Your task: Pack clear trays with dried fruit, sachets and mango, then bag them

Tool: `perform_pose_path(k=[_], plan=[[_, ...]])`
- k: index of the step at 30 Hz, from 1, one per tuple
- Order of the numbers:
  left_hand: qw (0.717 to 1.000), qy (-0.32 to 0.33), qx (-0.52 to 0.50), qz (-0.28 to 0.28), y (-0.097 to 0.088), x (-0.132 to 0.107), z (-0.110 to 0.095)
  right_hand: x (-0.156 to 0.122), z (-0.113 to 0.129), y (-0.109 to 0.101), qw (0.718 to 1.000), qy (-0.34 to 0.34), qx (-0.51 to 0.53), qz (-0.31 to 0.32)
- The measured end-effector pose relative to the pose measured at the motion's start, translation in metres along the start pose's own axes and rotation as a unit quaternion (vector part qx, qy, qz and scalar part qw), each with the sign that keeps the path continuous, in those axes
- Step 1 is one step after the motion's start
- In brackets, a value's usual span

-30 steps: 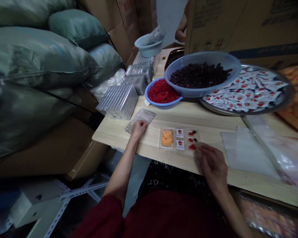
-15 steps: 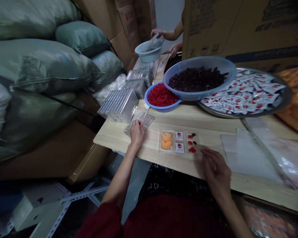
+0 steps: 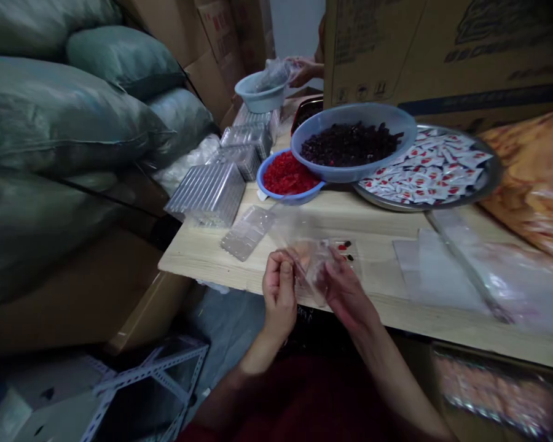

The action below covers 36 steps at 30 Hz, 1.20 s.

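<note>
My left hand (image 3: 279, 287) and my right hand (image 3: 343, 288) are both closed on a clear plastic lid (image 3: 299, 242), lifted and tilted over the filled tray (image 3: 341, 253) at the table's near edge. Through the blurred lid the tray shows orange slices, red-and-white sachets and red and dark fruit bits. An empty clear tray (image 3: 246, 232) lies just left of my left hand.
Stacks of clear trays (image 3: 207, 193) stand at the table's left. Behind are a bowl of red fruit (image 3: 287, 175), a bowl of dark fruit (image 3: 350, 144) and a metal pan of sachets (image 3: 426, 169). Plastic bags (image 3: 461, 267) lie right. Another person's hand (image 3: 301, 67) reaches at a far bowl.
My left hand left the empty tray and came to the middle, holding a clear lid. My right hand moved left onto the lid. The lid now hangs over the filled tray.
</note>
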<state>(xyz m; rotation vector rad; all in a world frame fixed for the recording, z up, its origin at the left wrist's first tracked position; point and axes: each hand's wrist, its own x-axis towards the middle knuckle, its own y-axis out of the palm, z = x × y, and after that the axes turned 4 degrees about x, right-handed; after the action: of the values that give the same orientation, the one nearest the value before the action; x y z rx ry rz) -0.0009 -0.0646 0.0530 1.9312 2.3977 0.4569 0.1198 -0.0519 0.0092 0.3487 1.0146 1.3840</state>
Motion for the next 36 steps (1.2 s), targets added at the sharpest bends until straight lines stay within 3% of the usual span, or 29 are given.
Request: perform_pose_path(k=[3,6,9,11,12,14,17,23,29,32,36], plan=[[0.999,-0.027,0.024,0.039,-0.006,0.002,0.003,-0.001,0.005,-0.022,0.997,-0.052,-0.005,-0.057],[0.994,-0.040,0.073,0.064,-0.011,0.005,-0.009,-0.008,0.012,-0.037,0.988,-0.086,-0.119,-0.047],[0.989,-0.041,0.097,0.104,-0.007,0.005,-0.031,-0.022,0.028,-0.032,0.926,-0.187,-0.327,-0.035],[0.978,-0.049,0.111,0.167,0.003,0.005,-0.042,-0.032,0.043,-0.018,0.887,-0.243,-0.393,-0.015],[0.970,-0.060,0.114,0.206,0.010,0.005,-0.045,-0.037,0.050,-0.009,0.893,-0.234,-0.385,0.011],[0.958,-0.081,0.104,0.254,0.026,0.005,-0.044,-0.042,0.058,0.009,0.939,-0.152,-0.295,0.091],[0.962,-0.113,0.059,0.241,0.046,0.006,-0.028,-0.041,0.056,0.023,0.976,-0.055,-0.137,0.157],[0.963,-0.176,0.006,0.205,0.054,0.005,0.005,-0.027,0.033,0.006,0.987,-0.057,-0.064,0.135],[0.964,-0.181,0.018,0.196,0.050,0.000,0.015,-0.023,0.020,-0.005,0.992,-0.039,-0.035,0.111],[0.966,-0.171,0.070,0.180,0.050,-0.004,0.016,-0.024,0.017,-0.005,0.994,-0.036,0.005,0.102],[0.956,-0.081,0.224,0.171,0.047,-0.007,0.016,-0.024,0.011,-0.005,0.995,-0.030,0.027,0.096]])
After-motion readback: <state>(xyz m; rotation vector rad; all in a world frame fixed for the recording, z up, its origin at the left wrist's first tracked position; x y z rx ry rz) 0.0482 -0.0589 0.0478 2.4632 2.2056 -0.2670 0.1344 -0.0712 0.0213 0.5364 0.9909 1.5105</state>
